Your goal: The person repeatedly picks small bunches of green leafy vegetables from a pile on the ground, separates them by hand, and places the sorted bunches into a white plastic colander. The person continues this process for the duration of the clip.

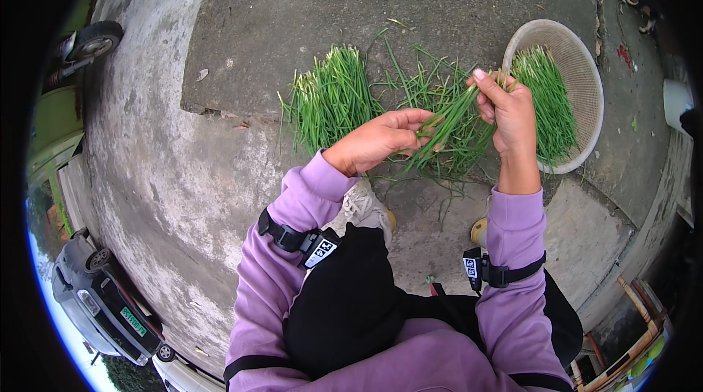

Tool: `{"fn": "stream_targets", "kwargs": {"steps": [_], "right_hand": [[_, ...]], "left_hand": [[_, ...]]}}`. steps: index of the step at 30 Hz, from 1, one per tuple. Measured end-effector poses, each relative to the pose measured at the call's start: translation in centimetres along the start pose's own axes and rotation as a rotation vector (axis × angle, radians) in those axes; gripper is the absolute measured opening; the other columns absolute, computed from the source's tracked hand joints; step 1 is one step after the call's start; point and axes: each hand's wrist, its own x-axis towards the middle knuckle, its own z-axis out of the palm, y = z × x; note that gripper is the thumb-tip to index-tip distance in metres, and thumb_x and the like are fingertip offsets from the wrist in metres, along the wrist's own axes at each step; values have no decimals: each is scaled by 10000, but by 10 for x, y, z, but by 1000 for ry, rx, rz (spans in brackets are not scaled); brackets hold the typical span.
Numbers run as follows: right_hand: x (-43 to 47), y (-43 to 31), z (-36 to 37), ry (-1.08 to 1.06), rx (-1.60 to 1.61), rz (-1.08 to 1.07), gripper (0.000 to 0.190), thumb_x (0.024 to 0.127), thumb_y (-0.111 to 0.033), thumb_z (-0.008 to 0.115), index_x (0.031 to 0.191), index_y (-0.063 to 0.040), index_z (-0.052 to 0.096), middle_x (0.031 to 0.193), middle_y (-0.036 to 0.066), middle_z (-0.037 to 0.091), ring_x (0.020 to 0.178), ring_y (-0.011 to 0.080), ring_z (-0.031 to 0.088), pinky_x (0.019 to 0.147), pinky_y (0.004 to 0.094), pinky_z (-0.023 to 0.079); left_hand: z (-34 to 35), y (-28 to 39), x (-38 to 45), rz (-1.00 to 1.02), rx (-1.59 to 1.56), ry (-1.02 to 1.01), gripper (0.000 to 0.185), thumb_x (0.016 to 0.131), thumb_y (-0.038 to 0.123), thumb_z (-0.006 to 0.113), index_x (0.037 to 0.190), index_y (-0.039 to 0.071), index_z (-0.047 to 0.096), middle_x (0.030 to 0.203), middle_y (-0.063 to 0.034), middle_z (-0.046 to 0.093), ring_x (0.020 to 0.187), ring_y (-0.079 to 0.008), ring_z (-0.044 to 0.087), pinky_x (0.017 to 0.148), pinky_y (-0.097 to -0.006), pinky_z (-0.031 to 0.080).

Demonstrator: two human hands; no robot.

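A small bunch of green chives (pixel 455 116) stretches between my two hands, above the concrete. My right hand (pixel 511 109) grips its pale stem ends between thumb and fingers. Lower down, the fingers of my left hand (pixel 392 136) are closed around the leaves. Beneath the hands lies a loose, tangled heap of chives (pixel 434 81). On the left rests a thick, neatly aligned pile of chives (pixel 338 98), pale ends pointing away from me. To the right, a round mesh plastic basket (pixel 590 95) holds another aligned bundle of chives (pixel 544 101), partly hidden by my right hand.
My shoes (pixel 365 208) stand just below the loose heap. A raised concrete slab edge (pixel 219 113) runs under the piles. At the far left are a motorcycle wheel (pixel 96 40) and a parked car (pixel 104 304). A bamboo chair (pixel 620 364) is at lower right.
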Motion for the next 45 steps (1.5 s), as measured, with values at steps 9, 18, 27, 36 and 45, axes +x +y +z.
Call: {"fn": "stream_targets", "kwargs": {"steps": [9,18,27,36,45], "right_hand": [[-2,-2,3,-66,34,54,204,861,-208,612,805,-12,632,555,-26,505,415,25,370,382,171,257],[-3,-1,3,-111,14,75,192,880,-194,577,834,-13,624,550,-38,468,411,25,337,377,180,234],[-3,-1,-2,-145,63,97,203,886,-195,554,830,-11,620,562,-37,465,410,27,334,378,176,235],[-3,0,-3,-207,151,125,221,891,-208,546,840,-5,616,570,-26,473,426,36,348,392,178,257],[-2,0,-3,-214,166,109,220,891,-203,548,841,0,615,576,-20,471,427,36,341,394,180,256]], "left_hand": [[4,6,0,58,-14,63,393,823,17,577,1195,-15,453,1042,-102,599,923,-168,600,820,-284,475],[-1,4,2,48,104,166,204,825,64,619,1008,27,535,846,-22,612,759,-105,606,668,-232,478],[0,4,1,53,26,206,194,841,97,612,1016,42,548,863,-6,612,731,-87,581,642,-223,450],[1,4,1,-25,89,14,202,834,86,612,1022,32,559,869,6,596,765,-75,575,633,-210,453],[3,3,-1,34,91,74,138,838,116,609,933,29,560,770,5,589,702,-67,560,603,-206,447]]}}
